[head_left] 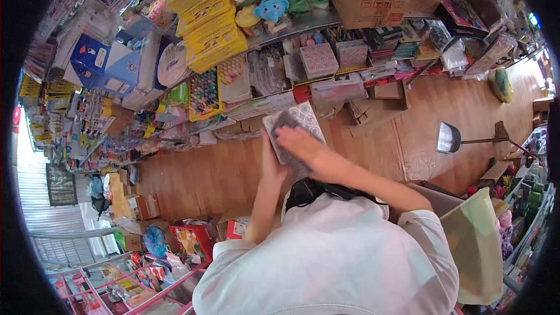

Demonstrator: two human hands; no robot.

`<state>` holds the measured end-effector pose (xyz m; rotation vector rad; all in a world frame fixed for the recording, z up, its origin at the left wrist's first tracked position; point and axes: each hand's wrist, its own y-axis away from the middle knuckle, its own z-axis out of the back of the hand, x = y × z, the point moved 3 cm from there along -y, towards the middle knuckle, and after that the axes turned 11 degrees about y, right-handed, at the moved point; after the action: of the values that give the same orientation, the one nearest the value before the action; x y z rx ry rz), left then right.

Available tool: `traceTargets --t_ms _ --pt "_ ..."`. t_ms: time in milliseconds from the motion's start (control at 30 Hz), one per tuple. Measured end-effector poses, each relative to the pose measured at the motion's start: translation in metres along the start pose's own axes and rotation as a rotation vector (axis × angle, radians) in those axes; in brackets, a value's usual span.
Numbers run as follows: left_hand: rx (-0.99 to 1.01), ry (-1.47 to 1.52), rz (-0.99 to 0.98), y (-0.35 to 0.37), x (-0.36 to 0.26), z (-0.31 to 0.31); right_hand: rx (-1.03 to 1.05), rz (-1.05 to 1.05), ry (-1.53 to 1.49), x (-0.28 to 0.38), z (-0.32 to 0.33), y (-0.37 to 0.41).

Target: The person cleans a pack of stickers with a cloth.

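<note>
A white box with a grey circle pattern [308, 116] is held up in front of my chest, tilted. My left hand [272, 154] grips it along its left edge, thumb and palm against the side. On its top face lies a dark grey cloth [285, 120], pressed down by my right hand [300, 144]. The fingers of that hand are bunched on the cloth, and part of it hangs below toward my body. Just beyond, on the shelf, sit a pink patterned box [318, 60] and another similar box [352, 53].
Stocked shelves run along the front, with yellow boxes [213, 32], a tray of pens [204, 94] and a cardboard carton [373, 9]. A long-handled dustpan [448, 137] stands on the wooden floor [379, 151] at right. Pink-framed bins [125, 286] are at lower left.
</note>
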<state>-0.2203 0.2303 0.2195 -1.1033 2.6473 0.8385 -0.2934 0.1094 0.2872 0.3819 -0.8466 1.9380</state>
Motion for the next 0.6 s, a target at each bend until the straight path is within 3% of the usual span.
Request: traceTargets --t_ms 33,167,300,400,433,467,533,567,600 --pt "0.085 -0.042 -0.063 0.006 -0.003 -0.020 -0.063 -0.031 0.067 -0.013 0.007 0.005" --pt "0.055 -0.072 -0.043 0.007 0.016 -0.026 -0.211 -0.160 0.220 -0.029 0.028 -0.012" --pt "0.043 -0.159 -0.062 0.004 0.027 -0.032 -0.130 -0.111 0.177 0.007 0.032 -0.030" --pt "0.713 -0.305 -0.739 0.003 0.030 -0.036 -0.051 0.055 0.028 0.016 0.016 -0.018" --pt "0.445 -0.221 -0.339 -0.004 0.028 0.015 0.012 0.095 -0.001 0.014 0.019 -0.012" --pt "0.442 -0.222 -0.341 0.005 0.016 -0.013 0.013 0.096 -0.003 0.010 0.026 -0.005" --pt "0.080 -0.076 0.062 0.013 0.009 -0.054 0.081 -0.103 -0.347 -0.005 0.042 0.012" --pt "0.206 -0.127 0.013 0.010 0.010 -0.057 0.015 -0.228 -0.290 -0.008 0.059 0.017" --pt "0.198 -0.121 0.011 0.007 0.014 -0.053 -0.051 -0.354 -0.231 -0.009 0.076 0.018"
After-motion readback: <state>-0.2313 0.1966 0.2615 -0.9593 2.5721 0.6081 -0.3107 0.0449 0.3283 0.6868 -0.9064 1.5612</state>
